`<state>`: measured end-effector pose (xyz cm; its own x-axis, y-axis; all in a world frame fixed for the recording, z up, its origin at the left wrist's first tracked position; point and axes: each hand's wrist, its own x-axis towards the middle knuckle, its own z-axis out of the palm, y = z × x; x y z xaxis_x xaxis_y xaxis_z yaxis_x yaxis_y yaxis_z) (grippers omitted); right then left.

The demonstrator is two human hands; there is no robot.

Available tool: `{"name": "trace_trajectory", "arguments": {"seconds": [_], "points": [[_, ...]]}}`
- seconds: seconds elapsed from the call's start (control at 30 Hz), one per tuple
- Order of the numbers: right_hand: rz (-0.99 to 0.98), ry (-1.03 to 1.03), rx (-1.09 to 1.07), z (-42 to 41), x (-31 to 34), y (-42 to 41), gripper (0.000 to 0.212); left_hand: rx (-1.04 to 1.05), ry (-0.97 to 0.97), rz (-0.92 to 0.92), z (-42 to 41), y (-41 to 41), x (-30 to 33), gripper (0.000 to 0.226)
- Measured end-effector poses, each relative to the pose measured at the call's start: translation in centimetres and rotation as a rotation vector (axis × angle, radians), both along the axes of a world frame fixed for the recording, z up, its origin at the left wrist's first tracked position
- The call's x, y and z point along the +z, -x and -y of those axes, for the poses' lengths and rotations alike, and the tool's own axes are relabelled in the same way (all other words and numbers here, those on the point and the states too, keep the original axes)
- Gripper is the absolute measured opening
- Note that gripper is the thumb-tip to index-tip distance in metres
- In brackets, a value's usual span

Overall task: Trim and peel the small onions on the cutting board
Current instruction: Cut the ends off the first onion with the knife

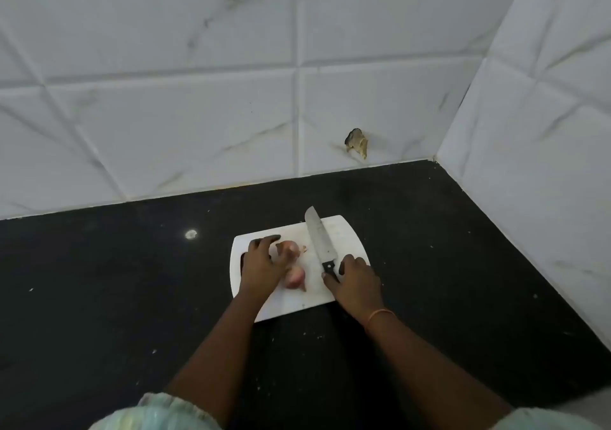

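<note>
1. Cutting board [344, 234]: a thin white plastic slab with rounded corners, lying flat on a black, speckled stone countertop [115, 281] near the corner of two walls.
2. Small onions: two pinkish, rounded bulbs with smooth papery skin sit on the left half of the board. The far onion [291, 248] lies under the fingertips of the left hand; the near onion [295, 277] lies just beside that hand's thumb side. A small scrap of skin [303, 249] rests beside the far onion.
3. Left hand [263, 264]: palm down over the board's left edge, fingers curved and spread, tips touching the far onion; whether it truly grips the bulb cannot be told.
4. Knife [319, 241]: a long, dull grey steel blade with a black handle, lying along the board, tip pointing away toward the wall.
5. Right hand [357, 281]: thumb and fingers curl round the knife handle; a thin orange band circles the wrist.
6. Walls [198, 99]: glossy white marbled tiles with bevelled joints; one tile shows a chipped hole [357, 142].
</note>
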<state>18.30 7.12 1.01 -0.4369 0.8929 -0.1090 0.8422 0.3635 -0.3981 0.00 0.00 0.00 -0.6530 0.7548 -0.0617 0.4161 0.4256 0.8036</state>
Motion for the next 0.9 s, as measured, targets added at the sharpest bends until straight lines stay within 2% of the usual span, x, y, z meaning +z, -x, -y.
{"name": "trace_trajectory", "arguments": {"seconds": [0.1,0.2,0.3,0.47,0.57,0.7,0.9], "points": [[-0.060,0.014,0.011,-0.4,0.1,-0.4,0.028,-0.025,0.161,-0.042,-1.0,-0.1,0.5,0.047],[-0.089,0.050,0.014,-0.7,0.0,-0.6,0.028,-0.016,0.214,-0.036,-1.3,-0.6,0.4,0.044],[-0.109,0.080,-0.007,-1.0,-0.1,-0.8,0.031,0.027,0.173,0.006,-1.1,-1.0,0.2,0.042],[-0.123,0.131,-0.024,-1.9,-0.5,-1.5,0.034,0.127,0.046,0.257,-1.3,-1.8,0.1,0.039],[-0.117,0.110,-0.010,-2.1,-0.8,-2.2,0.032,0.151,0.056,0.278,-1.6,-2.5,0.1,0.040],[-0.153,0.085,0.021,-2.0,-0.8,-3.5,0.028,0.220,0.073,0.344,-2.0,-2.8,-0.3,0.054],[-0.246,0.050,0.029,-1.5,-0.8,-4.7,0.026,0.161,0.013,0.346,-2.8,-2.9,0.0,0.046]]}}
